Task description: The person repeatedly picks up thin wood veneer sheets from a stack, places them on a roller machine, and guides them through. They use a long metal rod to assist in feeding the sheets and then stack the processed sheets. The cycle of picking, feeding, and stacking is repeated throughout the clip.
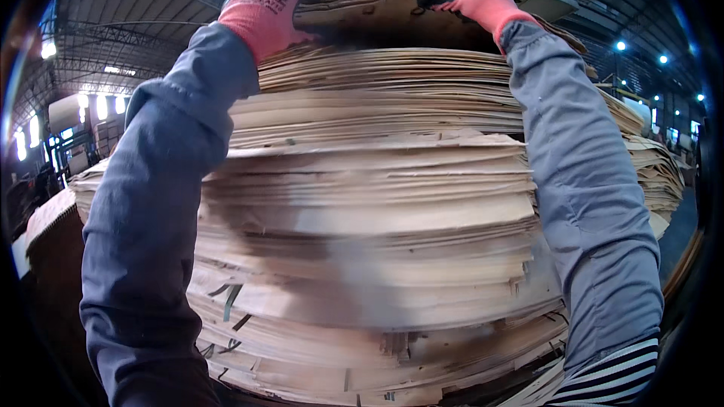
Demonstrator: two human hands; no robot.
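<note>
A tall stack of thin wood veneer sheets [377, 203] rises in front of me, its layered edges facing me. At the top, several veneer sheets [369, 11] are bowed upward, with a dark gap under them. My right hand [483, 1], in a pink glove with dark fingertips, curls its fingers over the near edge of these raised sheets. My left hand [265, 6], gloved alike, is at their left end with fingers spread and thumb stretched along the gap. Whether its palm presses on the sheets is hidden.
More veneer [652, 173] with ragged edges lies at the right, and another stack [53, 218] stands at the left. Green strips [232, 301] stick out of the lower layers. Overhead is a metal-trussed hall roof [151, 0] with lamps.
</note>
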